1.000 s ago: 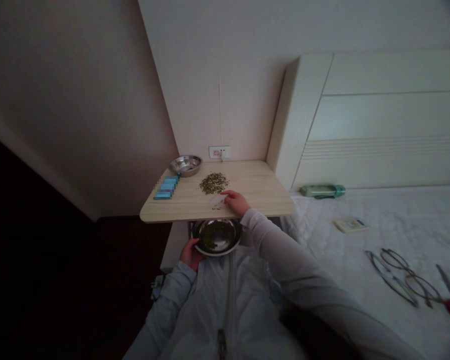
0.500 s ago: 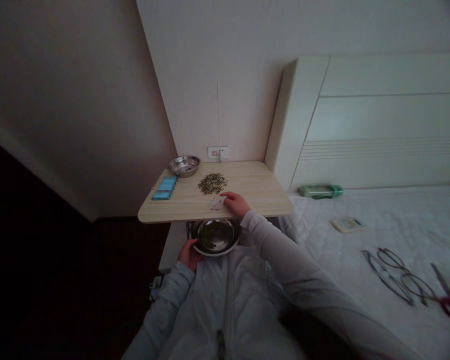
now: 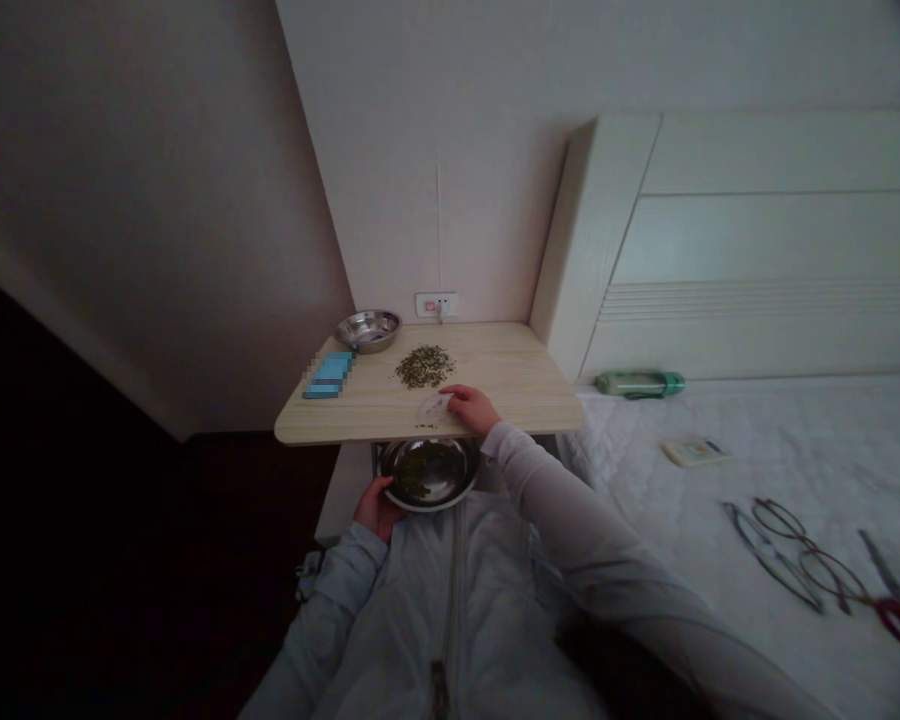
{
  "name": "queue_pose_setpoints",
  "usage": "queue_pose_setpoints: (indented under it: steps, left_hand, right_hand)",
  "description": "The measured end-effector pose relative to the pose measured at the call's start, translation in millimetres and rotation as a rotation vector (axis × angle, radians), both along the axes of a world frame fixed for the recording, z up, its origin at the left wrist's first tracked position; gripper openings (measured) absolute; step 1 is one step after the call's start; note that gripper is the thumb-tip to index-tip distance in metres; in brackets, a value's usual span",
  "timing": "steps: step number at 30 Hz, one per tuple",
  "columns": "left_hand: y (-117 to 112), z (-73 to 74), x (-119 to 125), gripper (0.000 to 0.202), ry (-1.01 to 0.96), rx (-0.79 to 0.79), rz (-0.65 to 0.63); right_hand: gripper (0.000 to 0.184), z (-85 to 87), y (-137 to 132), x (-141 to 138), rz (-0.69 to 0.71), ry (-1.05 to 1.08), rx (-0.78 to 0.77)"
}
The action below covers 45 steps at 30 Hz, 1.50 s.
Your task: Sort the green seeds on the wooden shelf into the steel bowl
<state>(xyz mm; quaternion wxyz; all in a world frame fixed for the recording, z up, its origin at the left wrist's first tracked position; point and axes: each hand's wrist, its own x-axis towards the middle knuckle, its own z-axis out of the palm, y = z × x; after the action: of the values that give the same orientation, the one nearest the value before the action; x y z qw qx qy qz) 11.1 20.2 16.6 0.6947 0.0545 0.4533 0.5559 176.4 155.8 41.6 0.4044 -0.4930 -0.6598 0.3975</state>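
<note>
My left hand (image 3: 377, 508) grips the rim of a steel bowl (image 3: 429, 471) held just under the front edge of the small wooden table (image 3: 510, 385). Some green grains lie in that bowl. My right hand (image 3: 471, 408) rests on the tabletop near the front edge, fingers closed on a small white card (image 3: 433, 406). A few loose grains lie by the card. Behind it sits a pile of green grains (image 3: 424, 366).
A second steel bowl (image 3: 368, 329) stands at the table's back left, a blue flat object (image 3: 328, 375) in front of it. A wall socket (image 3: 436, 304) is behind. On the bed to the right lie a green bottle (image 3: 639, 382), a booklet (image 3: 695, 451), glasses (image 3: 787, 553) and scissors (image 3: 896, 605).
Both hands stay almost still. The card under my right hand has shifted slightly toward the table's front edge above the bowl.
</note>
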Motion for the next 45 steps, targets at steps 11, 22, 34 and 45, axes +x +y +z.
queue_pose_setpoints:
  steps: [11, 22, 34, 45]
  left_hand:
    - [1, -7.5, -3, 0.013, 0.020, 0.015, 0.009]
    - [1, -4.3, -2, 0.012, 0.001, -0.008, 0.005]
    - [1, -7.0, -2, 0.016, -0.019, 0.019, 0.027]
    - [1, -5.9, -1, 0.014, -0.008, 0.012, 0.020]
  right_hand:
    - [0.031, 5.7, -3, 1, 0.026, -0.028, -0.010]
    - [0.032, 9.2, -7, 2, 0.034, -0.065, -0.019]
    - [0.031, 15.2, -12, 1, 0.051, -0.107, -0.021]
    - [0.031, 13.6, -10, 2, 0.056, -0.110, -0.020]
